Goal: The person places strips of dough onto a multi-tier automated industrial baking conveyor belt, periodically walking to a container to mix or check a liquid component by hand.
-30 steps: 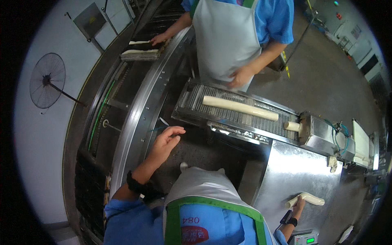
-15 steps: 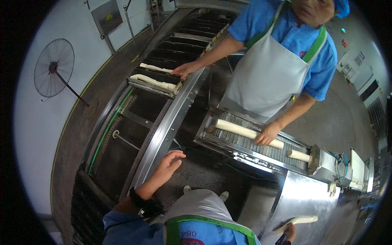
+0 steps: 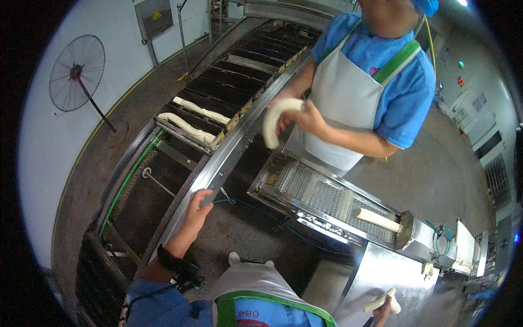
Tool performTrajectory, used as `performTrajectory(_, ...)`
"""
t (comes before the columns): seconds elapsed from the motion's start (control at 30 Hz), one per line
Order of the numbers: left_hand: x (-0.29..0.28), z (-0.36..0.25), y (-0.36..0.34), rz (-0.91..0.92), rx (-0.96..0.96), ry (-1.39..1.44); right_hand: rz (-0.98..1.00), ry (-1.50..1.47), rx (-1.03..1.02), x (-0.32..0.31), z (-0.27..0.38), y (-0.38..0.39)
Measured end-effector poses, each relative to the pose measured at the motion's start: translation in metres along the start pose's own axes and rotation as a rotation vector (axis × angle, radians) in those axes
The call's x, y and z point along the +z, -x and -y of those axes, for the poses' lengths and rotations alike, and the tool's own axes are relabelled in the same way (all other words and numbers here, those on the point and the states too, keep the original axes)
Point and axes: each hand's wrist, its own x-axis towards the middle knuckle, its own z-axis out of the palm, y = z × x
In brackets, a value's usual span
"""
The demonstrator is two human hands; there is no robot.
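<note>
My right hand (image 3: 385,308) is closed around a pale dough roll (image 3: 393,303) over the metal table (image 3: 381,261) at the lower right. The roll's two ends stick out on either side of the fingers, at an angle to each other. At the left, my left hand (image 3: 196,215) holds nothing, its fingers apart beside the conveyor's metal side rail (image 3: 218,169); whether they touch it I cannot tell. Across from me a co-worker's two hands (image 3: 305,117) lift a bent dough roll (image 3: 275,122). Another dough roll (image 3: 377,219) lies on the mesh belt (image 3: 316,188).
Two dough rolls (image 3: 201,110) (image 3: 186,128) lie in dark trays (image 3: 231,82) on the conveyor at the left. A box-shaped metal machine part (image 3: 417,234) stands at the mesh belt's right end. A large fan (image 3: 76,72) is by the wall.
The co-worker has picked the long dough roll off the mesh belt, both hands now on it. More of the other roll lies out on the belt. My left hand has shifted toward the rail.
</note>
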Motion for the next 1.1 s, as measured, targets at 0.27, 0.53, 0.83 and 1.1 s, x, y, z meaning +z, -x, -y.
performTrajectory(0.27, -0.006, 0.039, -0.041, -0.278, -0.116, -0.197, 0.169, 0.115, -0.251, 0.097, 0.069, 0.100)
performTrajectory(0.53, -0.054, 0.089, -0.102, -0.386, -0.270, -0.555, 0.697, 0.510, -0.267, 0.241, 0.090, 0.163)
performTrajectory(0.83, -0.091, 0.084, -0.078, -0.327, -0.211, -0.420, 1.288, 0.493, -0.302, 0.456, 0.039, 0.238)
performTrajectory(1.1, -0.112, 0.114, 0.005, -0.352, -0.226, 0.425, 1.419, 0.191, -0.058, 0.382, 0.011, 0.305)
